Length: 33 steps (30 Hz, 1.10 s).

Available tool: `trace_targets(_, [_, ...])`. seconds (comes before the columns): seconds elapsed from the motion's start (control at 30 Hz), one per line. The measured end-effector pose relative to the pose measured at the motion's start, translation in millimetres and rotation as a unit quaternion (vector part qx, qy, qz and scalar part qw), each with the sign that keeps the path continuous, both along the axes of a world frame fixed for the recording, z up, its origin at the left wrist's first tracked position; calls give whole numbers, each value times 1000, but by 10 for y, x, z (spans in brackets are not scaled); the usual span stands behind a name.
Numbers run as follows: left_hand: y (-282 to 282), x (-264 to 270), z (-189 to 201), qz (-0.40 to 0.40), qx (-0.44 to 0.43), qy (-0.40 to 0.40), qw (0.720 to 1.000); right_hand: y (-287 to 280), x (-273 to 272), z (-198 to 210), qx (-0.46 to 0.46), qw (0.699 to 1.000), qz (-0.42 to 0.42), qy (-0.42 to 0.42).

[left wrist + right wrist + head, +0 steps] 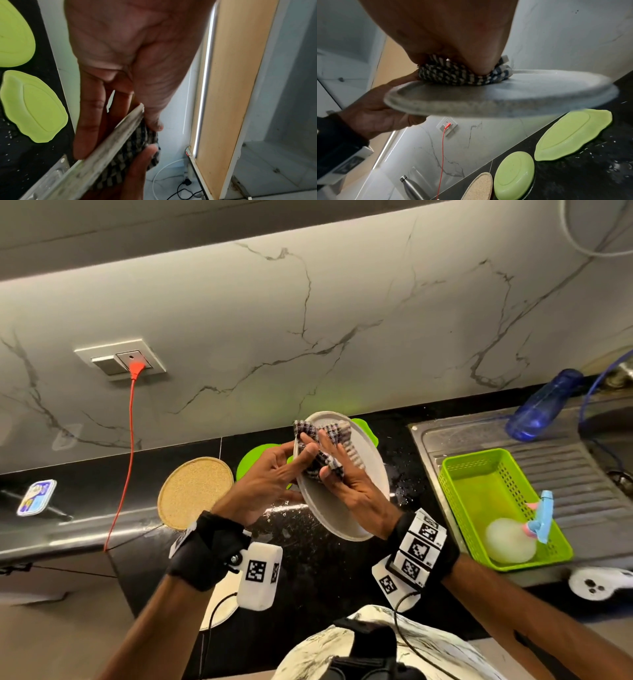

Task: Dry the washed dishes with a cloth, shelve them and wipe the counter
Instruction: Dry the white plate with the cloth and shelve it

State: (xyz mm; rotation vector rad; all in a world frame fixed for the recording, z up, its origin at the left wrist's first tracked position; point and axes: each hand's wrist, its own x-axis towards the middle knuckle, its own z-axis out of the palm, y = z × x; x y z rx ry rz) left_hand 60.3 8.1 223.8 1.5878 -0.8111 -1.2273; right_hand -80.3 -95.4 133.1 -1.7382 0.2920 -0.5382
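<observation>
A grey round plate [359, 484] is tilted above the black counter. My left hand [298, 463] grips its left rim, thumb on the face and fingers behind. My right hand [337, 463] holds a bunched dark-and-white checked cloth [337, 431] against the plate's upper face. The left wrist view shows the plate rim [102, 152] edge-on, with the cloth [137, 146] behind it. From the right wrist, the cloth [453, 75] is squeezed under my palm onto the plate [488, 97]. Two green plates [513, 173] [573, 135] lie face down on the counter below.
Water drops [400, 491] speckle the counter by the plates. A cork mat [195, 491] lies to the left, near a red cable [126, 457] running from the wall socket. Right, on the steel drainboard, a green basket [455, 477] holds a brush, beside a blue bottle [541, 405].
</observation>
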Motion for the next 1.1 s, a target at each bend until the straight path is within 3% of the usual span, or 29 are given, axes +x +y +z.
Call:
trace_targets(0.13, [-26, 115, -79, -4, 32, 27, 999, 7, -66, -8, 13, 999, 25, 37])
trace_targets(0.43, [-149, 136, -381, 109, 104, 94, 984, 3, -436, 89, -119, 974, 143, 132])
trace_targets(0.73, [-241, 223, -491, 158, 84, -29, 983, -33, -910, 57, -209, 950, 196, 124])
trace_targets(0.83, [-222, 295, -522, 170, 83, -39, 981, -126, -1133, -70, -277, 941, 161, 111])
trace_targets(0.9, [-193, 338, -530, 167, 79, -46, 982, -230, -1279, -166, -274, 947, 128, 112])
trace_targets(1.0, [-176, 351, -562, 151, 71, -81, 983, -346, -1408, -273, -103, 985, 30, 135])
trace_targets(1.1, [-182, 268, -580, 150, 58, -102, 982, -374, -1361, -265, 25, 984, -143, 107])
